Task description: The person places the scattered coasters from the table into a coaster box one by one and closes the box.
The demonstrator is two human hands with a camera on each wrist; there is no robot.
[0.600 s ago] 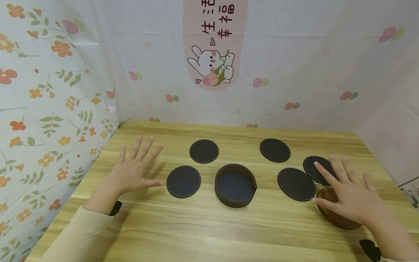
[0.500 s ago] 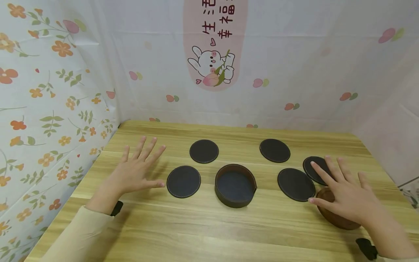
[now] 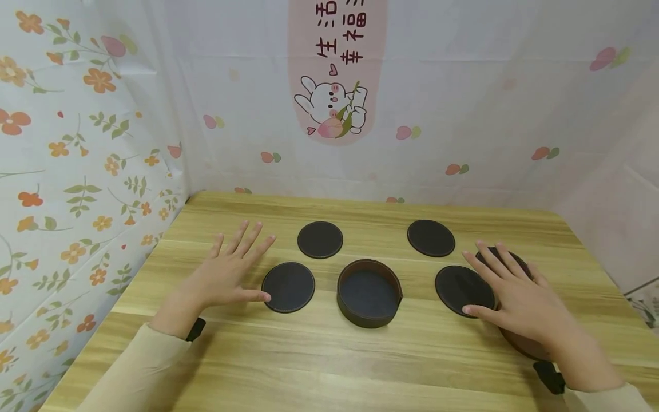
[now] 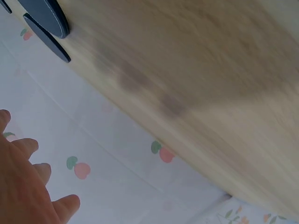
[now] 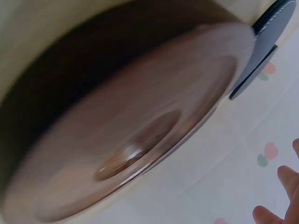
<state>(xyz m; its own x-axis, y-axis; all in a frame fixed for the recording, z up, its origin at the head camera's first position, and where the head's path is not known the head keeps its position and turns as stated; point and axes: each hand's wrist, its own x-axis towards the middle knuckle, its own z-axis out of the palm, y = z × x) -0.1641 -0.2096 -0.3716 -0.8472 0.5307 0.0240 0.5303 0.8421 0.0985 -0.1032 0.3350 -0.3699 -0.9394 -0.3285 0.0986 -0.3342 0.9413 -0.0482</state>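
My left hand [image 3: 221,279] hovers with fingers spread over the left of the table, its thumb tip at the edge of a round black coaster [image 3: 290,287]. Behind that lies another black coaster [image 3: 320,240]. In the middle stands a round, dark coaster holder [image 3: 368,319] with a brown inner wall. My right hand [image 3: 525,300], also spread and holding nothing, hangs over a round brown wooden piece [image 3: 524,344] and partly hides it. Its fingers overlap a coaster [image 3: 520,264], and its thumb overlaps a nearer one [image 3: 460,286]. One more coaster [image 3: 431,238] lies farther back.
A wood-grain table [image 3: 329,366] bears everything. White patterned cloth [image 3: 463,114] hangs along its back and sides. In the right wrist view, the wooden piece [image 5: 187,70] shows a stepped, recessed face, close to the camera.
Both hands have moved inward, toward the middle; the right hand's fingers now cover more of the far-right coaster and its thumb reaches over the nearer one. The coasters and holder stay put.
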